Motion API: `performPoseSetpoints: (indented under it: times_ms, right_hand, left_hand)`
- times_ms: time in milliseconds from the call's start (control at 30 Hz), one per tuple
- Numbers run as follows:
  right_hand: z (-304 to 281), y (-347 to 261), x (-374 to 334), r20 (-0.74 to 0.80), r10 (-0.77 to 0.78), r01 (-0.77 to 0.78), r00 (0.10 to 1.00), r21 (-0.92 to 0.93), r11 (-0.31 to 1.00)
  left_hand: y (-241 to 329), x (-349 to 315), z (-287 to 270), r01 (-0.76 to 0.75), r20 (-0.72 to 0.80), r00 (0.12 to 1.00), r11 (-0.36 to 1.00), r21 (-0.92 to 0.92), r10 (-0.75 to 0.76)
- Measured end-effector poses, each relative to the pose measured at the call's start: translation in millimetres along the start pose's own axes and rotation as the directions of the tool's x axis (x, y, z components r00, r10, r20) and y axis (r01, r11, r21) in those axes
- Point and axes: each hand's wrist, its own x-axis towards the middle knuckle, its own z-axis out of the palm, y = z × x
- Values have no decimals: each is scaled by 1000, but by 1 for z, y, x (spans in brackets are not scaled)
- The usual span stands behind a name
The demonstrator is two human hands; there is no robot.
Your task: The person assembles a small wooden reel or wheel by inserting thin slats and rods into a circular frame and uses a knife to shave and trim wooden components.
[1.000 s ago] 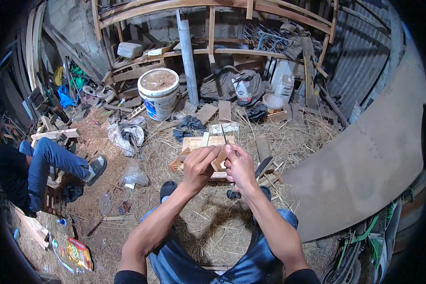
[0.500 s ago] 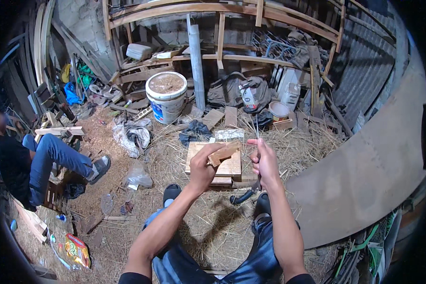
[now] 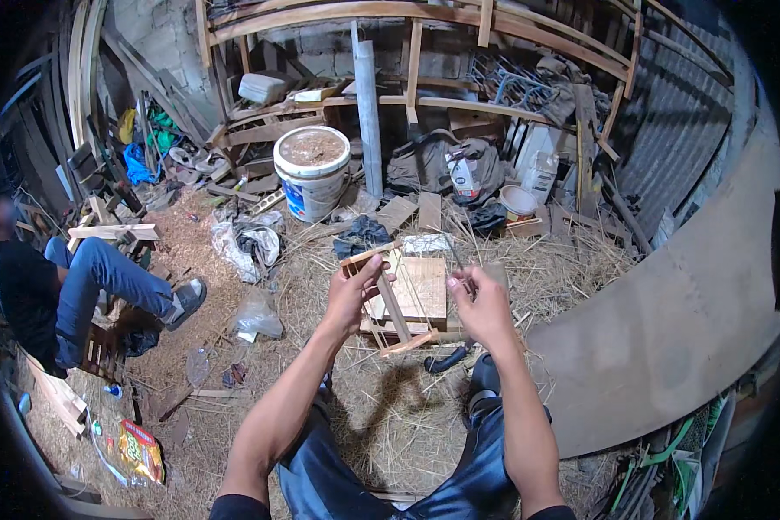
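My left hand (image 3: 353, 299) grips a small wooden frame (image 3: 395, 309) by its upper end. The frame has a short crosspiece at each end, a bar down the middle and thin strands along its sides, and it tilts with the lower end toward me. In my right hand (image 3: 484, 305), fingers are closed on a thin, dark, narrow strip (image 3: 456, 253) that points up and away; its exact kind is unclear. Beneath the frame sits a pale wooden block (image 3: 426, 282), partly covered by it. A dark curved handle (image 3: 446, 360) lies in front of the block, near my right foot.
A person (image 3: 87, 290) sits at the left. Behind the block stand a white bucket (image 3: 313, 191) of sawdust, a grey pipe (image 3: 367, 121) and a small tub (image 3: 517, 204). A large curved sheet (image 3: 659, 329) fills the right. Straw and shavings (image 3: 208, 251) cover the ground.
My left hand has turned the wooden frame from nearly edge-on to showing its bar and strands. My right hand has tilted, and the thin strip leans left now.
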Motion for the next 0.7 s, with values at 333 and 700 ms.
performPoseSetpoints:
  times_ms: [333,700]
  right_hand:
    - [6,-3,1,552,77,-341,830,394,853]
    - [32,-3,0,226,-28,-83,974,468,880]
  left_hand:
    - [-4,0,0,31,71,997,992,-125,-22]
    - [6,-10,19,-129,108,977,910,-394,185]
